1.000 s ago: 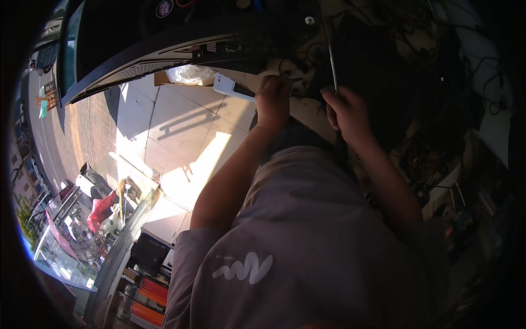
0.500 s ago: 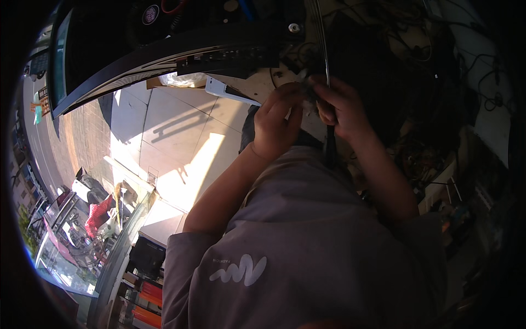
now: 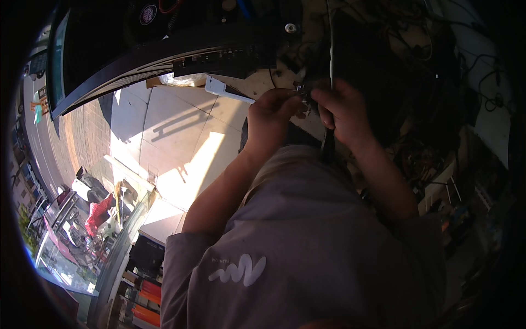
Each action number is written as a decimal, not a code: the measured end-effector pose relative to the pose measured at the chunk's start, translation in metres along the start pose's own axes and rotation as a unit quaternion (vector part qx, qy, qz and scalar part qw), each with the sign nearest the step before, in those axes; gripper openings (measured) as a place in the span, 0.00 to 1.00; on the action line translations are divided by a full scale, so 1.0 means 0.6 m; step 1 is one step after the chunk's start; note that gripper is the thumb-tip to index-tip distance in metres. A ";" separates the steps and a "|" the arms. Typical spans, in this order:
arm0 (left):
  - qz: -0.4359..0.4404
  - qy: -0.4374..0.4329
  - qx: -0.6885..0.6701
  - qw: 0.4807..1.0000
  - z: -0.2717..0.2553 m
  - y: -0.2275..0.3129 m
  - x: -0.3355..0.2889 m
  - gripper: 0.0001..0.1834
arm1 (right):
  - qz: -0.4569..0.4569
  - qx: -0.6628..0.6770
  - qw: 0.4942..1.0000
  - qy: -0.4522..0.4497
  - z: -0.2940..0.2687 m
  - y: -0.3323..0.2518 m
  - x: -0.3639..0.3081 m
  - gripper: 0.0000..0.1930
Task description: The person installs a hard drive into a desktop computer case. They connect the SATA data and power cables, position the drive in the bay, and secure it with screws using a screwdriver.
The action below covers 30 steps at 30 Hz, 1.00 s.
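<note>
My left hand and my right hand are close together in front of my body, fingers bent inward. Between their fingertips sits a small shiny metallic piece, too dark and small to name. Both hands appear to pinch it, the left from its left side and the right from the other. A thin pale cord or rod runs down from the top edge to my right hand, passing behind or between its fingers; I cannot tell whether it is gripped.
A dark bench edge with electronic parts spans the upper left. Tangled cables lie at the right. Below the bench is sunlit tiled floor, with a white flat object. A glass case and orange boxes stand lower left.
My left hand has turned slightly and shifted left, so the shiny piece shows more between the fingertips. The pale cord or rod leans less and has shifted a little right.
</note>
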State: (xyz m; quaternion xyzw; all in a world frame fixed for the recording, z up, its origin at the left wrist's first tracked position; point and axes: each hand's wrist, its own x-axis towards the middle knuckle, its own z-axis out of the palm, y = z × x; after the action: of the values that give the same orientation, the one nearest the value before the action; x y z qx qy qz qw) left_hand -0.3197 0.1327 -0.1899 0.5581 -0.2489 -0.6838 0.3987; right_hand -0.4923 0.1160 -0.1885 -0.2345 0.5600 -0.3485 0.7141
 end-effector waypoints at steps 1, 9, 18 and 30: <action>-0.005 0.015 -0.002 1.000 -0.001 -0.003 0.002 0.09 | -0.003 -0.009 1.000 0.017 -0.002 0.002 0.001 0.09; 0.027 0.100 0.159 0.982 -0.082 -0.129 0.090 0.13 | 0.002 -0.027 0.995 0.100 -0.047 -0.014 -0.001 0.11; 0.218 0.147 0.489 0.832 -0.064 -0.125 0.119 0.26 | -0.001 0.006 0.995 0.101 -0.065 -0.008 -0.023 0.12; 0.213 0.134 0.525 0.813 -0.080 -0.141 0.124 0.12 | -0.009 -0.030 0.996 0.086 -0.066 -0.002 -0.010 0.11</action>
State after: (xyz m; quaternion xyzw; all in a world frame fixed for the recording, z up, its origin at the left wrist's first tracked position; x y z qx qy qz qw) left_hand -0.3004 0.1236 -0.3104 0.7016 -0.6266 -0.2663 0.2103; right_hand -0.5312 0.1219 -0.1945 -0.2299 0.6275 -0.3565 0.6529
